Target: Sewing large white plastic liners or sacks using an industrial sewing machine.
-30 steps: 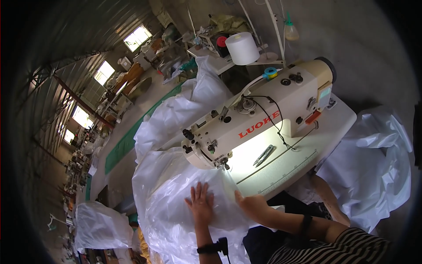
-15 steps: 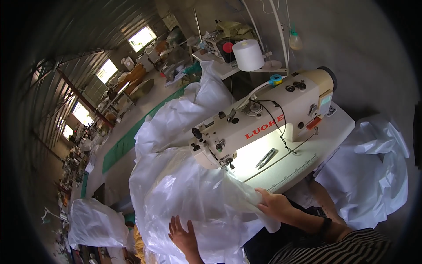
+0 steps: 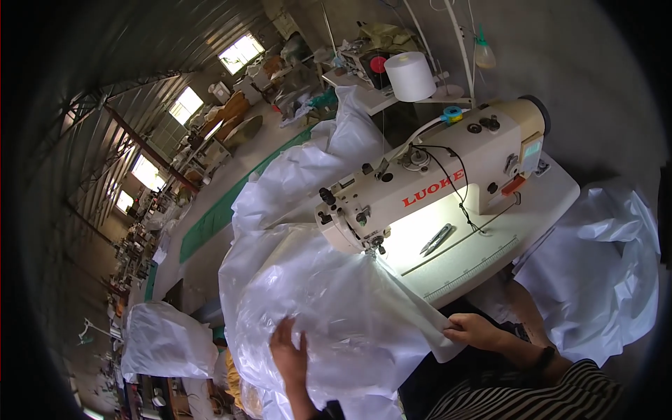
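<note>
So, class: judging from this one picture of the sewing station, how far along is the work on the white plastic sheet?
Done: a long run of white sheet already trails behind the sewing machine. In hand: the sheet lies under the needle; the left hand presses on it and the right hand pinches its edge. Left: the bunched stretch in the lap has not reached the needle. More white sheeting lies to the right.

Long workshop hall, bright windows (image 3: 187, 105) along one wall, crowded worktables (image 3: 231, 133)
</note>
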A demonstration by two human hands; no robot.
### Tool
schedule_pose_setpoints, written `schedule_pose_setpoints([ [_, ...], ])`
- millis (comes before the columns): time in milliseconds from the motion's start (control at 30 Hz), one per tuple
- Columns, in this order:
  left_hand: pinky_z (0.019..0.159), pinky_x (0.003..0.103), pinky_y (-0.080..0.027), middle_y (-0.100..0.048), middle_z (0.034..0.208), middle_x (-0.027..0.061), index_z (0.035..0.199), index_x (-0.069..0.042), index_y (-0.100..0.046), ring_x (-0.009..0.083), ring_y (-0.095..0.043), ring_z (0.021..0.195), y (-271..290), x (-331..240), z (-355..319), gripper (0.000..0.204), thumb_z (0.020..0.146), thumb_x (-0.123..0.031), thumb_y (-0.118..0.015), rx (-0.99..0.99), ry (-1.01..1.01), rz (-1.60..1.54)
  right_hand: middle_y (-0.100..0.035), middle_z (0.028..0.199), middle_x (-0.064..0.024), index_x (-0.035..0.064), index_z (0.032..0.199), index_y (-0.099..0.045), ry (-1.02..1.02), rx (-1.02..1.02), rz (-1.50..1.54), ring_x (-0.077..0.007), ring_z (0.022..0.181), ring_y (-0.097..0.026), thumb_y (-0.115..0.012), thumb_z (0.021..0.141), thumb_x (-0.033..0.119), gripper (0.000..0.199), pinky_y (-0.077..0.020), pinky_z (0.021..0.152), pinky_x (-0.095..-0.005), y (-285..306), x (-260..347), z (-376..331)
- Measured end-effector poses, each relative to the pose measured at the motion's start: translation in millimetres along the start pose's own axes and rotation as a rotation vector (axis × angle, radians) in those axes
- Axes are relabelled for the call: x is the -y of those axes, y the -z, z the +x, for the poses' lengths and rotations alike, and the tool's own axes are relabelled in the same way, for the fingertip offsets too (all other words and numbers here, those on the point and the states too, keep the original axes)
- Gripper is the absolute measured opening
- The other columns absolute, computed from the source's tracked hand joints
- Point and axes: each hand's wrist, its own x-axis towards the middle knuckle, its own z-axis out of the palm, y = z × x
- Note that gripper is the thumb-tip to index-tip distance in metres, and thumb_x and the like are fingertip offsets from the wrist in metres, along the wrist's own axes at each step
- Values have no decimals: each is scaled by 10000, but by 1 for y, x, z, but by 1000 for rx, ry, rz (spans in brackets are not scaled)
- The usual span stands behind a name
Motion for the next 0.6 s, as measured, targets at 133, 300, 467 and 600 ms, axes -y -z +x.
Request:
schedule_pose_setpoints([
  [133,1125,573,-245,-592,1283,101,1369,-84,-498,264,-531,1238,-16,-131,-36,745,747,-390,-770,109,-236,57,-679,922,-154,16,1077,-636,-33,44,45,-263,845,-674,-640,913,273,305,-511,761,-353,6,-7,-4],
  [300,878,436,-447,-660,790,45,908,-112,-715,263,-641,818,-78,-166,-72,151,783,-191,-740,157,-216,-128,-696,1042,-169,21,1231,-570,53,19,122,-265,955,-690,-643,923,291,415,-518,835,-346,14,-1,-4],
  [467,738,384,-488,-656,782,58,908,-92,-703,252,-638,769,-88,-220,-99,108,809,-135,-703,245,-229,-484,-706,1016,-151,49,1284,-555,-15,-14,100,-277,938,-691,-627,921,447,543,-520,831,-350,24,18,2],
  [600,745,422,-504,-673,1006,74,1071,-102,-672,278,-647,870,-100,-227,-123,230,852,-165,-639,493,-630,-482,-705,934,-147,74,1303,-543,38,-98,-243,-320,874,-684,-615,901,484,579,-530,768,-401,23,36,17],
])
